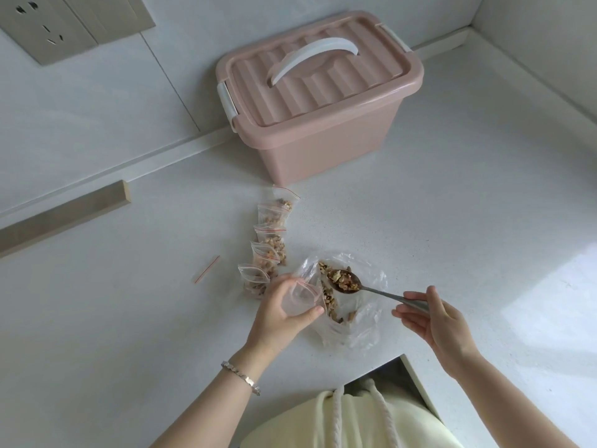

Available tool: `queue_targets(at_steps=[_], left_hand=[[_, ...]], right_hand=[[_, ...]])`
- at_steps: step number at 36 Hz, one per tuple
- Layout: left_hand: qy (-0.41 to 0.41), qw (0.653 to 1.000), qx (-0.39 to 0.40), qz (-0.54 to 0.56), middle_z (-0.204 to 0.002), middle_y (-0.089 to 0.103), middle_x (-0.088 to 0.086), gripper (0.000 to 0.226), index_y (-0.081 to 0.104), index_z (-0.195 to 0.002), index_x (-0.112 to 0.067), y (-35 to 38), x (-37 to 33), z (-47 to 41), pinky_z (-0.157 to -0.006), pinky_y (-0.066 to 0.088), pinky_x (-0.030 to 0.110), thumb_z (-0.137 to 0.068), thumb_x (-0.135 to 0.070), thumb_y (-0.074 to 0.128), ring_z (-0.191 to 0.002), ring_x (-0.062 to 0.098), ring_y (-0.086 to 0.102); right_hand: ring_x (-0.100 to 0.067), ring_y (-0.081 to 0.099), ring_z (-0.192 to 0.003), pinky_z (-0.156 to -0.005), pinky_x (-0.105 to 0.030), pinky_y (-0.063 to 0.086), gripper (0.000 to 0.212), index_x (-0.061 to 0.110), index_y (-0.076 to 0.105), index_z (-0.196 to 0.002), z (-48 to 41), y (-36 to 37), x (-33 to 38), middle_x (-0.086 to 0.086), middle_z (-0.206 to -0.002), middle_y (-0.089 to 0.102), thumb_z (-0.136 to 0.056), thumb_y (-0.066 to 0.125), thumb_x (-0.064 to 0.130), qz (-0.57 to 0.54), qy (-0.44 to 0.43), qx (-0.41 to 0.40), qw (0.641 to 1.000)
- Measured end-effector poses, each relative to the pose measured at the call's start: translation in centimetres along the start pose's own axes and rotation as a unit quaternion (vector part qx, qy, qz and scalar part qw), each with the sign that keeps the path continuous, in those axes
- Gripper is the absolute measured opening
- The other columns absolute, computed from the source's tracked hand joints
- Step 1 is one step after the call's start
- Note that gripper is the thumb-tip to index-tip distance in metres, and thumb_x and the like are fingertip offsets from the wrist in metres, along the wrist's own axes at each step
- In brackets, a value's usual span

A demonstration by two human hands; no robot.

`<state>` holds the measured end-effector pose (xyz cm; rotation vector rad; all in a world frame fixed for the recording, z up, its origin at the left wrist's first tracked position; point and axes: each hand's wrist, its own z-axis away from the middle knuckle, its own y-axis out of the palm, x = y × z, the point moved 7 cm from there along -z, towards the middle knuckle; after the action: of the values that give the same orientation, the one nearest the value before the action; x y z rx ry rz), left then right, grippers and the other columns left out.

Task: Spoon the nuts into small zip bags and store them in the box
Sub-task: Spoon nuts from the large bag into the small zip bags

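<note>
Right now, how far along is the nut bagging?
Done: about five filled small bags lie in a row on the counter. In hand: the left hand holds an open, empty zip bag; the right hand holds a spoon loaded with nuts over the big bag. Left: more nuts remain in the big bag, and the filled bags are not boxed yet; the box has its lid on.

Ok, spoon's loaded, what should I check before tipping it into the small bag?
1. Spoon carries nuts: ok.
2. Right hand holds the spoon handle: ok.
3. Left hand holds the small zip bag: ok.
4. Small zip bag's mouth open wide enough: cannot tell.
5. Spoon above the big nut bag, so spills fall back in: ok.
6. Box open for storing: not ok, lid on.
</note>
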<state>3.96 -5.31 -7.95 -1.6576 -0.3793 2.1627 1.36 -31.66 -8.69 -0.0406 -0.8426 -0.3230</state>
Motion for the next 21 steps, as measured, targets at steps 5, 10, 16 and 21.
queue_targets(at_steps=[5,10,16,21], left_hand=[[0.075,0.994,-0.012,-0.083,-0.120,0.038,-0.027,0.054,0.058,-0.114,-0.023,-0.1,-1.3,0.7,-0.096,0.018,-0.002,-0.066,-0.033,0.080,-0.117,-0.019,0.029],[0.111,0.985,-0.021,-0.128,-0.120,0.044,-0.017,0.066,0.063,-0.112,-0.019,0.2,-2.2,0.9,-0.103,0.021,0.009,-0.062,-0.062,0.062,-0.118,-0.006,0.033],[0.133,0.979,-0.024,-0.153,-0.126,0.048,-0.002,0.067,0.063,-0.114,-0.019,0.5,-2.8,0.8,-0.101,0.031,0.030,-0.063,-0.063,0.060,-0.118,-0.002,0.031],[0.106,0.984,-0.016,-0.143,-0.128,0.043,-0.008,0.070,0.060,-0.116,-0.021,0.7,-2.8,0.8,-0.104,0.029,0.027,-0.061,-0.063,0.062,-0.124,0.006,0.035]], right_hand=[[-0.022,0.069,-0.063,-0.056,-0.022,0.056,0.046,0.002,0.064,-0.086,1.2,-0.4,3.4,-0.014,-0.066,0.069,-0.097,0.033,0.035,0.057,-0.061,-0.011,0.996],[-0.021,0.067,-0.056,-0.051,-0.021,0.054,0.043,0.001,0.064,-0.081,2.3,0.6,6.6,-0.012,-0.060,0.068,-0.095,0.038,0.033,0.110,-0.099,0.017,0.989],[-0.023,0.066,-0.056,-0.049,-0.021,0.051,0.042,0.003,0.066,-0.076,3.4,3.8,8.8,-0.013,-0.060,0.068,-0.094,0.040,0.030,0.191,-0.149,0.048,0.969],[-0.010,0.064,-0.056,-0.055,-0.017,0.050,0.039,0.018,0.068,-0.075,5.3,7.2,9.2,-0.001,-0.059,0.068,-0.083,0.041,0.045,0.302,-0.224,0.081,0.923]])
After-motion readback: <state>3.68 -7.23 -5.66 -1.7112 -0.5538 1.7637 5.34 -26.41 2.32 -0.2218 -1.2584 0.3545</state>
